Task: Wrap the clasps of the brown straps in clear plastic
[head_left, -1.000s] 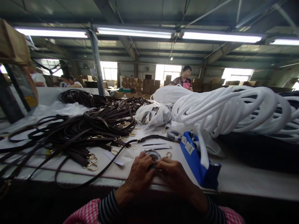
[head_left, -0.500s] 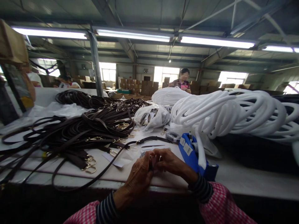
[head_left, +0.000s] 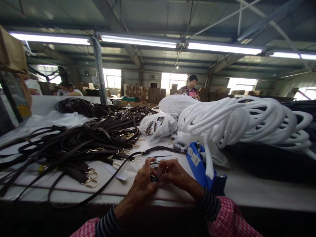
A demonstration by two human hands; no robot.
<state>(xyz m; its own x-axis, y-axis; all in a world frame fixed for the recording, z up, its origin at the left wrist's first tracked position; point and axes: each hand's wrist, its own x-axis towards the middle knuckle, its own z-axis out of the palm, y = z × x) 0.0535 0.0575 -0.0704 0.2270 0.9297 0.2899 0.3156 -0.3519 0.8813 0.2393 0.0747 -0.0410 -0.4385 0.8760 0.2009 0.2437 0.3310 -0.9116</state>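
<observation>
My left hand [head_left: 142, 182] and my right hand [head_left: 174, 174] meet over the front of the table, fingertips almost touching. Both are closed, with bent fingers around a small dark piece [head_left: 154, 178] that is mostly hidden; I cannot make out its kind. A long dark brown strap [head_left: 103, 187] curves along the table's front edge and passes just behind my hands. Left of them lies a big heap of similar straps [head_left: 74, 141] with gold-coloured snap hooks [head_left: 92, 177]. Close to my right wrist stands a blue holder [head_left: 197, 164] with white labels.
A large bundle of white foam cord [head_left: 222, 120] covers the right rear of the table [head_left: 266, 194], one end hanging by the blue holder. A clear plastic bag [head_left: 159, 126] of small pieces sits mid-table. A person [head_left: 190, 87] is across the table; others are at far left.
My fingertips have drawn slightly apart, and more of the small dark piece shows between them. The whole view has shifted a little; the straps and cord lie as before.
</observation>
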